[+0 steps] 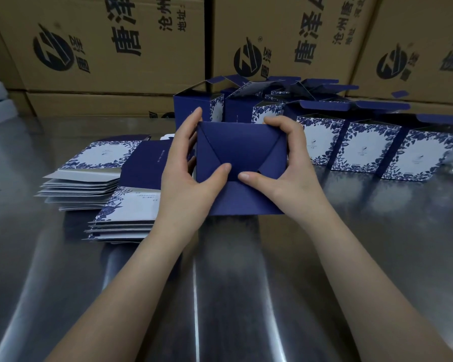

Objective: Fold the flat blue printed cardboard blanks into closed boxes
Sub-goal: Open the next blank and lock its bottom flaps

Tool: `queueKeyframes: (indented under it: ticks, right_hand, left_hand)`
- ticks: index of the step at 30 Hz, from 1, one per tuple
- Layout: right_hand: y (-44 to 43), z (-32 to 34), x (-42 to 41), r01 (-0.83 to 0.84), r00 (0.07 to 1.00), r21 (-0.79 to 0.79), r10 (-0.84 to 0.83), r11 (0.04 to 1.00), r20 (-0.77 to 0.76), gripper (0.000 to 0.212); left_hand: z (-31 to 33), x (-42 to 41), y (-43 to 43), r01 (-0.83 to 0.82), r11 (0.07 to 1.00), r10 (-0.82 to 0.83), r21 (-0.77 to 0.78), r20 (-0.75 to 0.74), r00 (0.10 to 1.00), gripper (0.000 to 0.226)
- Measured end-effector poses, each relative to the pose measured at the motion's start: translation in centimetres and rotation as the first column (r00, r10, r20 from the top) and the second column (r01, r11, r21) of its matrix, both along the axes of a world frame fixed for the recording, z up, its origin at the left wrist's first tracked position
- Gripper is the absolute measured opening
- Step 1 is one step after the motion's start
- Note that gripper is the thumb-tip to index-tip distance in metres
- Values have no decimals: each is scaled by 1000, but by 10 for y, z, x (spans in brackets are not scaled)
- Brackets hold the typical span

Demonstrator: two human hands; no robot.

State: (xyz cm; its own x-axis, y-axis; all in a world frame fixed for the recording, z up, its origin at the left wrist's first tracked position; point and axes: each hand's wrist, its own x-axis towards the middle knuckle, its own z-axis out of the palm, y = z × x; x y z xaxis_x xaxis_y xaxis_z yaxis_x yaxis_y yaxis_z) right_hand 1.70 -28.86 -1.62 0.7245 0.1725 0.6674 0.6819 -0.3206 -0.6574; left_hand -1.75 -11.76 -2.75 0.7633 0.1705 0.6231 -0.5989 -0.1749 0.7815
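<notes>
I hold a dark blue box (239, 150) above the steel table, its interlocked bottom flaps turned toward me. My left hand (186, 165) grips its left side, thumb pressing on the flaps near the centre. My right hand (285, 163) grips the right side, its thumb pressing beside the left one. One loose flap (243, 198) hangs down toward me. Flat blue-and-white floral blanks (102, 163) lie in two stacks at the left, the nearer stack (126, 218) partly under my left wrist.
Several erected boxes (364, 145) with open top flaps stand in rows behind and to the right. Large brown printed cartons (115, 48) form a wall at the back. The shiny steel table (233, 283) stretches toward me.
</notes>
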Motion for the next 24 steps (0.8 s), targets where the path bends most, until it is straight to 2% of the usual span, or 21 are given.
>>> queueKeyframes:
  ticks: [11, 24]
  right_hand:
    - [6, -2, 1, 82, 995, -9, -81, 997, 62, 74]
    - [9, -4, 2, 130, 987, -33, -126, 991, 103, 73]
  left_hand:
    - [-2, 0, -3, -123, 992, 123, 33, -6, 992, 73]
    - [-3, 1, -4, -164, 984, 163, 67, 13, 987, 73]
